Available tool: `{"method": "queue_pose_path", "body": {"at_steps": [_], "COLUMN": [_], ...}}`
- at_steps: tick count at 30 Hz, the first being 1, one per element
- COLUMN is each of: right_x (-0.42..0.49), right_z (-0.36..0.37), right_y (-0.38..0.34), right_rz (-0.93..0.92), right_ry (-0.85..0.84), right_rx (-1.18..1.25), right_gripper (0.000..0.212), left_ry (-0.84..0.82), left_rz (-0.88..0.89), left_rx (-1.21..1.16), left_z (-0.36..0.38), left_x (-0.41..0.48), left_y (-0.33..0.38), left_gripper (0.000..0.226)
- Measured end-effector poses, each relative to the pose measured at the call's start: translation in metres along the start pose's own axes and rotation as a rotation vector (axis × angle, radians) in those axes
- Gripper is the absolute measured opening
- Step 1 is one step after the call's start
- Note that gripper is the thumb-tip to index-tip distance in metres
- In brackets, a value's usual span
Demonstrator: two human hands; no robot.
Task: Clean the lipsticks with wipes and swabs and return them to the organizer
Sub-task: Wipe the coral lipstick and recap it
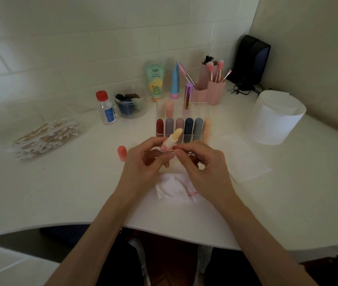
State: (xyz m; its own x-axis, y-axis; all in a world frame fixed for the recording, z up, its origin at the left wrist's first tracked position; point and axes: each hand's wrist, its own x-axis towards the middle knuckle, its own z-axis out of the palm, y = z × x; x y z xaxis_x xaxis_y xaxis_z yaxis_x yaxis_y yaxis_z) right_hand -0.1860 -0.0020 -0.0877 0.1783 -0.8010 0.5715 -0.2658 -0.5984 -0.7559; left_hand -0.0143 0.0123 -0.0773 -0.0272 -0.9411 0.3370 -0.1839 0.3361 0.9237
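Note:
My left hand [145, 159] holds an uncapped lipstick [173, 138] upright, its pale yellow stick pointing up and away. My right hand [202, 162] pinches a thin cotton swab [170, 149] whose tip touches the lipstick's pink collar. The lipstick's coral cap [122, 153] stands on the table to the left. Behind my hands is the clear organizer [201, 108] with several coloured lipsticks in its front row and a few more behind. A crumpled, pink-stained wipe [176, 188] lies below my hands.
A pile of cotton swabs [46, 137] lies at the left. A small red-capped bottle [106, 108] and a clear jar [131, 103] stand behind, with tubes and a pink brush holder [211, 89]. A white wipe roll [277, 118] and flat sheet [244, 157] sit at the right.

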Motion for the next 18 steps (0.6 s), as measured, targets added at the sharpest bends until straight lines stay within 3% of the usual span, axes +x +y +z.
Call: {"method": "queue_pose_path", "body": {"at_steps": [3,8,18], "right_x": [-0.0001,0.0003,-0.0003], "right_z": [-0.0005,-0.0009,-0.0005], "right_y": [0.0000,-0.0004,-0.0011], "right_rz": [-0.004,0.007,0.000], "right_ry": [0.002,0.016,0.004], "right_rx": [0.006,0.008,0.009], "right_gripper": [0.016,0.015,0.016], "left_ry": [0.011,-0.009,-0.036], "left_rz": [0.039,-0.064,-0.001], "left_rx": [0.000,-0.129,0.008], "left_z": [-0.0010,-0.0014,0.0001], "left_x": [0.0003,0.0005,0.0006], "left_y": [-0.0002,0.0005,-0.0047], "left_gripper": [0.030,0.023,0.023]}}
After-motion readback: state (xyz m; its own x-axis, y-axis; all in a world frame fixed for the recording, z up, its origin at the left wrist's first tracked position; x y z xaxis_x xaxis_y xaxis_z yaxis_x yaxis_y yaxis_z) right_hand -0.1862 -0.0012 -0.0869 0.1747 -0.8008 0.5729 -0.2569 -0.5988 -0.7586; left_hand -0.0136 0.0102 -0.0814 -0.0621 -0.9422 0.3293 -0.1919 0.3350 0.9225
